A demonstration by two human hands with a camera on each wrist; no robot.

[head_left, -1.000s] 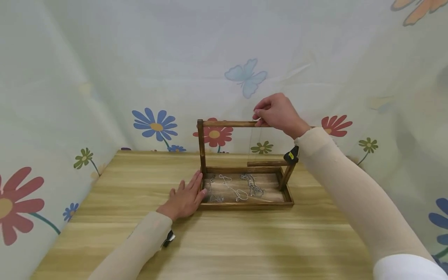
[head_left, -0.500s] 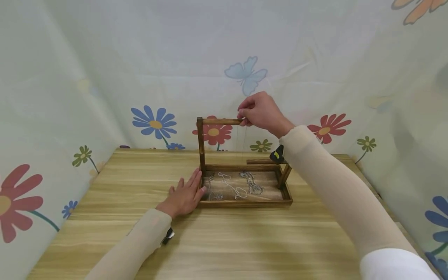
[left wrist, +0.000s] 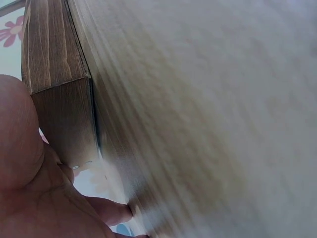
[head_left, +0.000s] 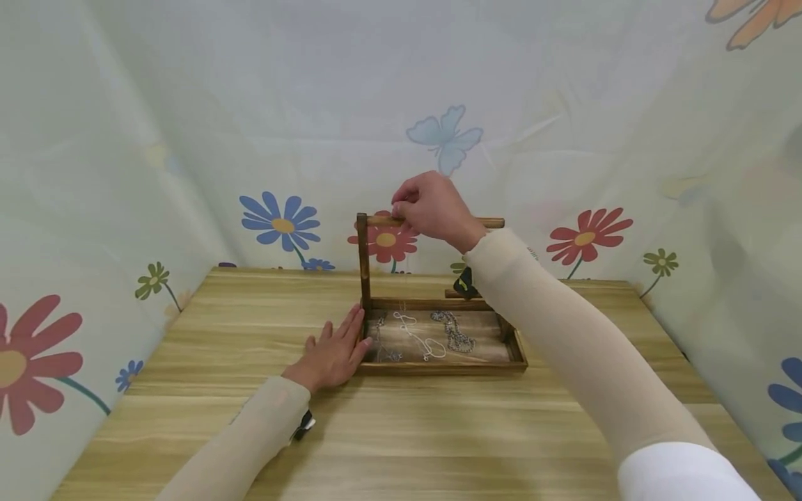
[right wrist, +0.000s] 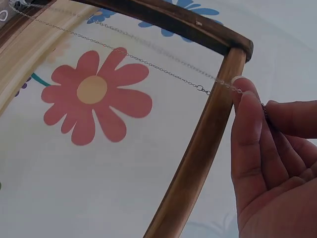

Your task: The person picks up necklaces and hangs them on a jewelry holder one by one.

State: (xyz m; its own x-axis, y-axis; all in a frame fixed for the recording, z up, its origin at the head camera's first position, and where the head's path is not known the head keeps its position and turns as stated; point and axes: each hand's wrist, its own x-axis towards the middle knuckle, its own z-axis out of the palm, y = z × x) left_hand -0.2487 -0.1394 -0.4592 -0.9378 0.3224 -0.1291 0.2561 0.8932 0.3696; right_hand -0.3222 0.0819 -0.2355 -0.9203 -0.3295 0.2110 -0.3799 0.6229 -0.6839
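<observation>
My right hand (head_left: 432,209) pinches a thin silver chain necklace (right wrist: 143,64) at the top bar (head_left: 491,223) of a dark wooden jewelry stand. In the right wrist view the chain hangs from my fingertips past the bar, with its clasp near the bar's edge. My left hand (head_left: 328,358) lies with extended fingers against the left end of the stand's tray (head_left: 445,367). The left wrist view shows the tray's corner (left wrist: 64,109) beside my palm. Inside the tray lie a chunky chain (head_left: 454,332), a thin pale chain (head_left: 413,337) and a fine chain (head_left: 380,337).
The stand's left upright (head_left: 363,257) carries the top bar, whose right end is free. A lower bar (head_left: 454,294) shows partly behind my right wrist. Everything stands on a wood-grain table (head_left: 438,431), with a flower-printed backdrop (head_left: 301,125) behind.
My right hand has moved left along the top bar with the thin chain, toward the left upright. The bar's right end has come into view. My left hand has stayed at the tray.
</observation>
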